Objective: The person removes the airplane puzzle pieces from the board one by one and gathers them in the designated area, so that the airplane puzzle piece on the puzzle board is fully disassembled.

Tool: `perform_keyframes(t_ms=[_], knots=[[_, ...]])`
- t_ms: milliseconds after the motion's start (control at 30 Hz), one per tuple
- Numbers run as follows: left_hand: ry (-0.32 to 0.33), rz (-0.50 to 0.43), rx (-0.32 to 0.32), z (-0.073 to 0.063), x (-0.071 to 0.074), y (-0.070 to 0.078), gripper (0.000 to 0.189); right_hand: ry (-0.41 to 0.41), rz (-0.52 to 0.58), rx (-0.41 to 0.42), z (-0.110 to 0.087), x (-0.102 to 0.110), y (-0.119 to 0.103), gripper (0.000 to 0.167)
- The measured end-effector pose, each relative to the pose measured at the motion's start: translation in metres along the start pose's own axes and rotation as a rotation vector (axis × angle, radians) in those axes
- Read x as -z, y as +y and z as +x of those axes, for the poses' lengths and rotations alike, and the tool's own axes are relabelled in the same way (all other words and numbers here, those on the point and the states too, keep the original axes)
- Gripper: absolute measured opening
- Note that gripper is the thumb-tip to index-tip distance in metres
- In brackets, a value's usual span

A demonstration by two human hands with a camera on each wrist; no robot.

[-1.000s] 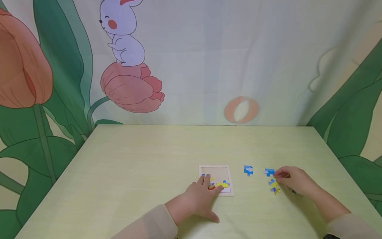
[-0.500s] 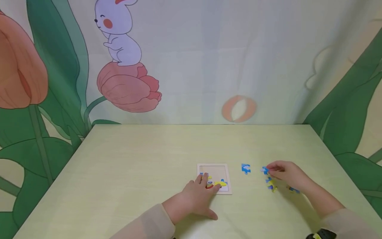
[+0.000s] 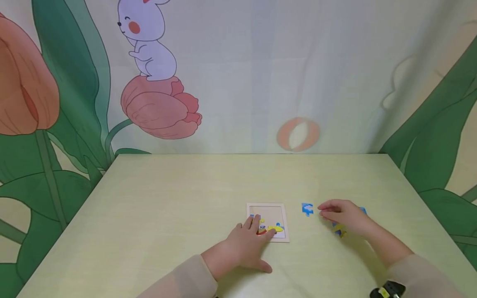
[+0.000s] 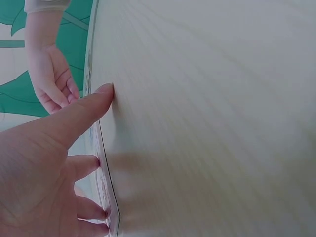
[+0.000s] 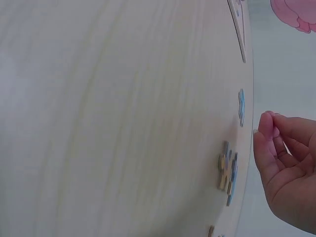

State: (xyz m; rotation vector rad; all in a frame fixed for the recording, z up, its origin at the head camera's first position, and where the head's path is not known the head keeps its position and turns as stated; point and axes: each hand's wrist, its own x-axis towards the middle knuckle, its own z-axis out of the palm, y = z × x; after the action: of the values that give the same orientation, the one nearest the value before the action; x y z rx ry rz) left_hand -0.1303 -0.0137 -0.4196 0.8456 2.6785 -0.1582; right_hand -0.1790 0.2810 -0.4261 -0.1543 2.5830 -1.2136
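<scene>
My left hand [image 3: 247, 248] lies spread over the lower left of a small square puzzle tray [image 3: 286, 223], its fingertips on the pieces and its thumb out on the table. Yellow, blue and red pieces fill the tray's lower part; the upper part shows bare backing. My right hand [image 3: 344, 215] hovers right of the tray, thumb and fingers bent towards each other, nothing visible between them. Just left of its fingertips lies a blue and white jigsaw piece [image 3: 307, 209]. A yellow and blue jigsaw piece [image 3: 339, 230] shows partly below this hand.
Another blue piece [image 3: 363, 210] peeks out behind the right hand. In the right wrist view several pieces [image 5: 228, 170] lie close together on the table. The pale table [image 3: 167, 198] ends at a printed curtain [image 3: 231, 82] with a rabbit and tulips.
My right hand has moved left from the blue piece at its fingertips towards the lone blue and white piece. It now covers the spot it left. My left hand has stayed on the tray.
</scene>
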Motion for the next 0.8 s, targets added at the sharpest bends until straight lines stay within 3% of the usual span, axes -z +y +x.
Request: perform_keyframes(t_ms=[467,800], knots=[[0.020,-0.033,0.002,-0.003,0.000,-0.001,0.086,-0.051,0.054,0.048,0.012,-0.022,-0.020,0.025],[0.019,-0.074,0.023,-0.012,-0.009,-0.013,0.090,-0.104,0.082,0.051,0.021,-0.039,-0.029,0.023]])
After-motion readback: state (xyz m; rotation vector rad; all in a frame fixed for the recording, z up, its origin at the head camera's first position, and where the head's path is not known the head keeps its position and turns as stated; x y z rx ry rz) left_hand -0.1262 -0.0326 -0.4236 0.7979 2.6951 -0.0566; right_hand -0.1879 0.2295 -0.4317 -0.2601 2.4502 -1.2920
